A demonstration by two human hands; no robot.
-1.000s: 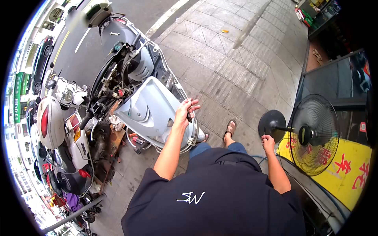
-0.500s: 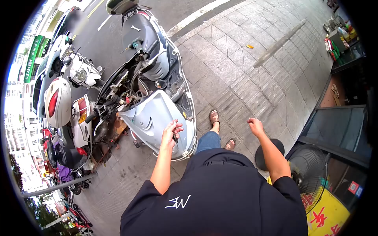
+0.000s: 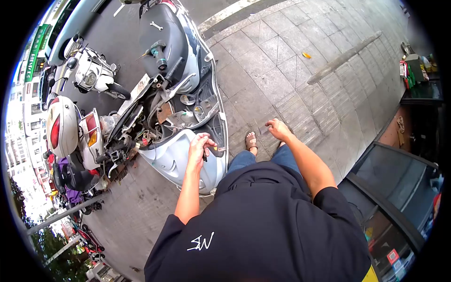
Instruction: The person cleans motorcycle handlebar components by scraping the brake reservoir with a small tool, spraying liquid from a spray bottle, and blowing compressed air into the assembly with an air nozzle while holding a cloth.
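My left hand (image 3: pixel 199 144) is closed around a small dark object (image 3: pixel 205 157), mostly hidden by the fingers. It is held above the silver front panel (image 3: pixel 171 155) of a partly dismantled scooter. My right hand (image 3: pixel 280 129) hangs over the pavement with its fingers curled in and nothing visible in them. On the scooter's black seat (image 3: pixel 164 30) lie a wrench (image 3: pixel 156 26) and a teal power drill (image 3: pixel 159 54). Wires and frame parts show around the scooter's exposed steering column (image 3: pixel 152 105). Loose parts, among them a round mirror (image 3: pixel 188 99), rest on its footboard.
A white scooter (image 3: pixel 91 77) and another with a white top box (image 3: pixel 61 127) stand beyond on the left. Tiled pavement (image 3: pixel 263 70) stretches ahead, with a yellow leaf on it. Glass-fronted cabinets (image 3: pixel 390 164) line the right side.
My body has moved forward alongside the scooter, whose seat and tools now look nearer. My right hand has swung inward and forward. The left hand still grips the small dark object.
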